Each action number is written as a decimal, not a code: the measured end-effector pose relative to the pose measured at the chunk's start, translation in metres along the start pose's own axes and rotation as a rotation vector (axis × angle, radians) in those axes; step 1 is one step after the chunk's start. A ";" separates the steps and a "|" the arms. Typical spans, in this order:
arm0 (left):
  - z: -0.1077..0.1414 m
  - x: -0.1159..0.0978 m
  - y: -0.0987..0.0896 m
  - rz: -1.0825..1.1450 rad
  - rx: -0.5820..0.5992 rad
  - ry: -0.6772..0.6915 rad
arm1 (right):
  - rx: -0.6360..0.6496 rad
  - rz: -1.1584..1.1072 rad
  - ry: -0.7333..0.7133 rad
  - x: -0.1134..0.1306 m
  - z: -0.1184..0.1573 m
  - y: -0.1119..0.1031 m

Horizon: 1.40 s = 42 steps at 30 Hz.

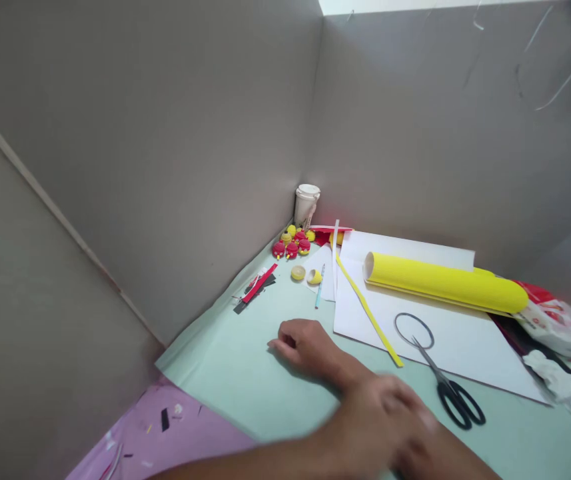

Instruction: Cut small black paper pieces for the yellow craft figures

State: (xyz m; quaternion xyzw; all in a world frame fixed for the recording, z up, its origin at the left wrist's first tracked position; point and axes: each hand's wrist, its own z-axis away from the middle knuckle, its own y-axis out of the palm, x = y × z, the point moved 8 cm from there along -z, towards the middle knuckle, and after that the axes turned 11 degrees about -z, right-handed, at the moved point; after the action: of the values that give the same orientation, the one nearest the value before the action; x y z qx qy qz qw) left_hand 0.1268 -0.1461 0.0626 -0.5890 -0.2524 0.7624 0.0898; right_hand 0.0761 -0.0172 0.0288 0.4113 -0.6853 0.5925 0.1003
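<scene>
My right hand [302, 343] rests on the pale green table cover [225, 363], its fingers loosely curled with nothing visible in them. Across my right forearm lies my left hand [395, 413], smeared by motion, so its fingers cannot be made out. Black-handled scissors [448, 387] lie right of my hands, blade tips inside a grey ring [398, 325] on white board [470, 347]. A long yellow strip [370, 313] slants between board and cover.
A yellow roll [445, 285] lies on the board. Small red and yellow balls [292, 250] sit by a white cup [307, 200] in the corner. Red and black strips [259, 283], a pen [320, 290] and crumpled tissue [565, 387] lie around. Grey partitions [165, 147] rise behind.
</scene>
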 end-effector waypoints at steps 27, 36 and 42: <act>0.101 0.153 -0.214 -0.886 -0.956 -0.883 | 0.007 -0.031 0.032 -0.005 -0.002 0.000; 0.106 0.154 -0.215 -0.835 -0.967 -0.878 | 0.014 -0.038 0.029 -0.007 -0.002 0.001; 0.104 0.142 -0.210 -0.816 -0.986 -0.804 | 0.026 -0.046 0.036 -0.008 -0.002 0.001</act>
State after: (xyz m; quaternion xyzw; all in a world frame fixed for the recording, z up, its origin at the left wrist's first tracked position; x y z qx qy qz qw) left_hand -0.0459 0.0660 0.0629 -0.0970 -0.7757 0.6236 -0.0079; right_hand 0.0792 -0.0120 0.0235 0.4176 -0.6660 0.6061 0.1208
